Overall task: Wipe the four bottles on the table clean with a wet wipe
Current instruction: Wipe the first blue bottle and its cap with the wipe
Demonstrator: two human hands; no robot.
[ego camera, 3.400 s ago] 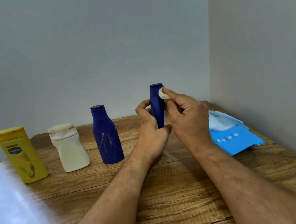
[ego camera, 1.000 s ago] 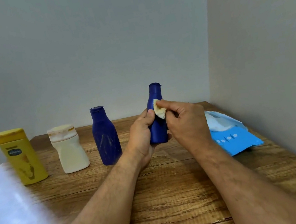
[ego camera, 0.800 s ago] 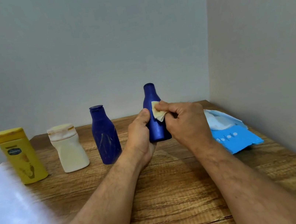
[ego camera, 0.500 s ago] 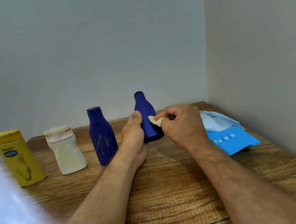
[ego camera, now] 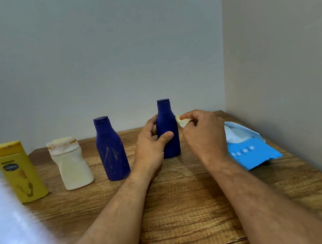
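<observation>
Left hand (ego camera: 151, 144): grasps the held bottle (ego camera: 167, 133) around its middle, thumb across the near face, fingers curled round the far left side.
Held bottle: dark blue, upright, cap on top, its base on the bench (ego camera: 191, 212) or just above it; which one cannot be told. It sits inside the left grip, with the neck and cap rising clear above the hand and the lower body showing below the thumb.
Right hand (ego camera: 203, 134): clenched on the wipe (ego camera: 183, 120), which is pinched between thumb and fingertips at the top of the hand.
Wipe: a small, crumpled, off-white wad, just right of the held bottle's shoulder. Whether it touches the bottle cannot be told.
Second blue bottle (ego camera: 111, 150): upright on the bench, just left of the left hand, pale streaks across its front.
White bottle (ego camera: 70, 163): upright, left of the second blue bottle, leaning body shape, yellowish stains on the cap.
Yellow bottle (ego camera: 18, 172): farthest left, upright, dark oval label on the front, smears lower down.
Row: the four bottles stand in a line along the back of the bench, near the wall.
Wipe pack (ego camera: 248, 148): blue, lying flat at the right, beyond the right hand, its flap open with white material showing.
</observation>
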